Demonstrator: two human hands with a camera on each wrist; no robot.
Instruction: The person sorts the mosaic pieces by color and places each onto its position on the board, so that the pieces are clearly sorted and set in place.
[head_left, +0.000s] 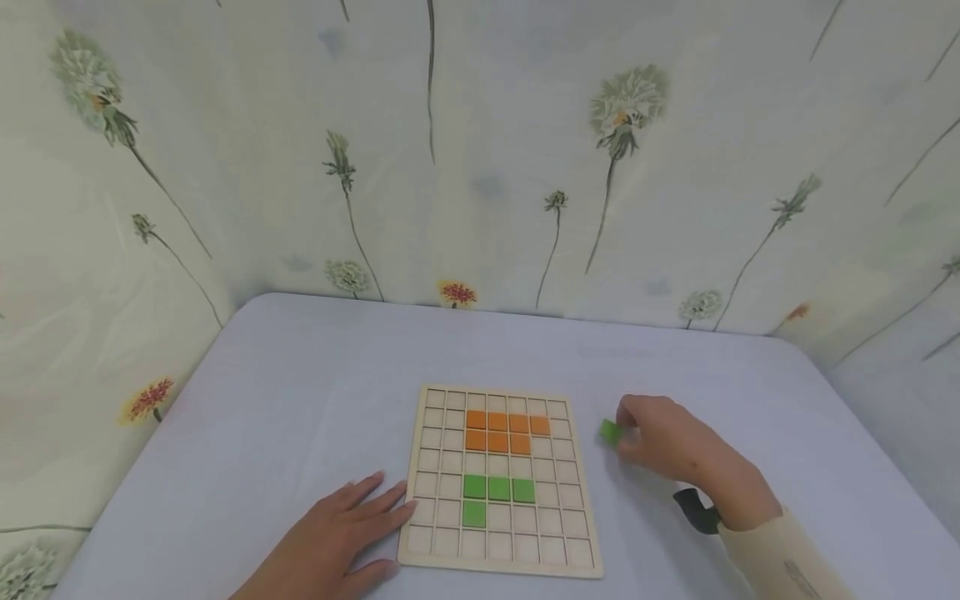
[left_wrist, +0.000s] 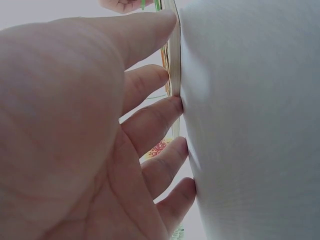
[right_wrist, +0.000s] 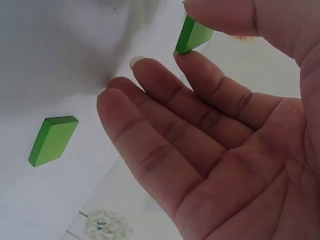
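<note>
A square wooden grid board (head_left: pixel 500 568) lies flat on the table, with several orange tiles (head_left: pixel 497 420) in its upper rows and several green tiles (head_left: pixel 498 489) lower down. My left hand (head_left: pixel 337 533) lies at the board's left side, fingers spread and fingertips at its edge; the left wrist view shows the thumb along the board's side. Right of the board, my right hand (head_left: pixel 671 442) pinches a green tile (right_wrist: pixel 195 36) between thumb and index finger, the other fingers loosely bent. Another green tile (right_wrist: pixel 52 142) rests on the table beyond the little finger.
A white cloth covers the table (head_left: pixel 330 375). Behind and beside it hangs a pale curtain (head_left: pixel 480 167) printed with dandelions. A dark strap (head_left: pixel 697 510) shows at the right wrist, below a light sleeve (head_left: pixel 780 558).
</note>
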